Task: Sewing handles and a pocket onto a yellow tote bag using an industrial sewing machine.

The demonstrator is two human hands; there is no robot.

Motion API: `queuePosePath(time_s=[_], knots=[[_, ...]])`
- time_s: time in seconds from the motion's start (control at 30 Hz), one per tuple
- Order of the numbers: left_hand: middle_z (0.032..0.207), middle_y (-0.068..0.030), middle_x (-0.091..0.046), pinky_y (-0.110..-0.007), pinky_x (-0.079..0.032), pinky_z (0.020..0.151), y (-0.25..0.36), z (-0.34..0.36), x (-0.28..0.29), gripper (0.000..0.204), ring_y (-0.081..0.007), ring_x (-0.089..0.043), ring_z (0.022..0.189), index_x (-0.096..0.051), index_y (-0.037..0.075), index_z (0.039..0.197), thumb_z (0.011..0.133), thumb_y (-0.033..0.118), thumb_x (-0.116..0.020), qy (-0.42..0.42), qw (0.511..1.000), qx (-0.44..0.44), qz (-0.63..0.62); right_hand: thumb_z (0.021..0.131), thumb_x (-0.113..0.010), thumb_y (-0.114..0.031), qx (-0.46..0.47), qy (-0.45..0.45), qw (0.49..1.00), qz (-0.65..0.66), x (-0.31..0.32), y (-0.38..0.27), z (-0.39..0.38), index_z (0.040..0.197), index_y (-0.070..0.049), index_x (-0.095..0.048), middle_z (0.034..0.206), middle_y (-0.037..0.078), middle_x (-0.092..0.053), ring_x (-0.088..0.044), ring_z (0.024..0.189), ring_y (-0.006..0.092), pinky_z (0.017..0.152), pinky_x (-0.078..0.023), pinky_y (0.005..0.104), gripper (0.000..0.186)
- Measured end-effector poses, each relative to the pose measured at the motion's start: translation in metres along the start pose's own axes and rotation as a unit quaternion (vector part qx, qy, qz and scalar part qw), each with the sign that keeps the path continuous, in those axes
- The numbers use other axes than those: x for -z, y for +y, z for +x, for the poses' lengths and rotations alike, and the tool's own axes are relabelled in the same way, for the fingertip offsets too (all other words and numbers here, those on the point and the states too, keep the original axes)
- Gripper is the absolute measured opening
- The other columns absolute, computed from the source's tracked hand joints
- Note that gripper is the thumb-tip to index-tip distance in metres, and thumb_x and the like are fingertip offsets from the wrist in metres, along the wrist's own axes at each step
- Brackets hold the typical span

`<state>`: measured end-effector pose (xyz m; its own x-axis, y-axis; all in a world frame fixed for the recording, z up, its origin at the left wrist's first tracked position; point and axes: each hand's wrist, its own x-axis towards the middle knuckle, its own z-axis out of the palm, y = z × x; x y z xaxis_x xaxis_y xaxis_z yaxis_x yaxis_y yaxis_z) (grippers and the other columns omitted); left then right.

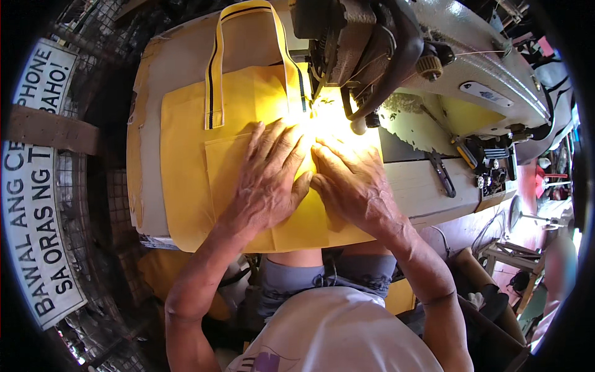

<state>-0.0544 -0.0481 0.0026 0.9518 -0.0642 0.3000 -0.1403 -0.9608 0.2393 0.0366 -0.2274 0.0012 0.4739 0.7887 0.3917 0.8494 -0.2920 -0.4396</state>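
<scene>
Pale table (pixel 421 189), edges worn on the left, board showing at the rim; grey sewing machine (pixel 462 40) on it, its head hanging over the work. Finish flaked off the machine's bed, dark patches beneath. Lamp (pixel 358 126) glaring by the needle, washing out the cloth there. Wire mesh (pixel 118 195) in shadow on the left. To the right, a cluttered, brighter room: fan (pixel 515 212), wooden stool (pixel 513 257), blurred shapes past them.

Writing: white sign (pixel 46 229) on the left, black block capitals in several lines, legible, a brown bar (pixel 52 129) across it. Small oval plate (pixel 486 93) on the machine, its marks too small to read.

Counts: one yellow cloth (pixel 183 161); one strap (pixel 214 80), yellow with a dark stripe, looped so two lengths run down to the cloth; one pair of snips (pixel 441 174); one yellow-and-black tool (pixel 466 152); two hands.

Cloth lies flat on the table under the machine head, near edge above the sitter's lap. Left hand (pixel 270 170) palm down on it, fingers extended, unclenched. Right hand (pixel 354 183) likewise flat, just beside, fingertips toward the needle, partly lost in glare. Thumbs near each other. Grey shorts (pixel 291 279), white shirt (pixel 334 328) below.
</scene>
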Motion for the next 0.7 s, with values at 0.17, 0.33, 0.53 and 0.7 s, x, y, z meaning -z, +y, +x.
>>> queuePosePath(time_s=[0.17, 0.33, 0.53, 0.7], knots=[[0.143, -0.0172, -0.049, -0.055, -0.026, 0.120, 0.009, -0.006, 0.006, 0.058, -0.0356, -0.039, 0.140, -0.054, -0.001, 0.138, 0.086, 0.022, -0.068, -0.034, 0.999, 0.000, 0.003, 0.086, -0.073, -0.023, -0.002, 0.005, 1.000, -0.013, 0.004, -0.007, -0.005, 0.121, -0.004, -0.062, 0.130, 0.014, -0.061, -0.056, 0.119, 0.0312, 0.100, -0.041, 0.0445, 0.042], [0.141, -0.0198, -0.051, -0.056, -0.026, 0.120, 0.012, -0.005, 0.007, 0.056, -0.0386, -0.041, 0.139, -0.054, -0.001, 0.137, 0.087, 0.020, -0.066, -0.039, 0.999, 0.013, -0.011, 0.085, -0.072, -0.023, 0.009, -0.024, 0.999, -0.024, 0.009, -0.005, -0.001, 0.121, -0.004, -0.061, 0.133, 0.013, -0.059, -0.055, 0.118, 0.0306, 0.101, -0.041, 0.0461, 0.042], [0.144, -0.0186, -0.048, -0.056, -0.025, 0.121, 0.004, 0.007, 0.000, 0.057, -0.0364, -0.038, 0.141, -0.052, -0.004, 0.137, 0.088, 0.023, -0.064, -0.035, 0.999, 0.016, -0.010, 0.084, -0.070, -0.029, 0.025, -0.077, 0.997, -0.018, 0.014, 0.016, 0.019, 0.117, -0.006, -0.061, 0.112, 0.013, -0.065, -0.059, 0.098, 0.0306, 0.087, -0.041, 0.0475, 0.041], [0.143, -0.0197, -0.048, -0.057, -0.025, 0.120, 0.004, 0.009, -0.003, 0.056, -0.0371, -0.039, 0.140, -0.053, -0.004, 0.136, 0.087, 0.021, -0.065, -0.021, 0.999, 0.021, -0.011, 0.083, -0.070, -0.030, 0.009, -0.097, 0.994, -0.046, 0.014, 0.015, 0.018, 0.117, -0.007, -0.061, 0.105, 0.012, -0.065, -0.059, 0.094, 0.0304, 0.086, -0.041, 0.0466, 0.042]])
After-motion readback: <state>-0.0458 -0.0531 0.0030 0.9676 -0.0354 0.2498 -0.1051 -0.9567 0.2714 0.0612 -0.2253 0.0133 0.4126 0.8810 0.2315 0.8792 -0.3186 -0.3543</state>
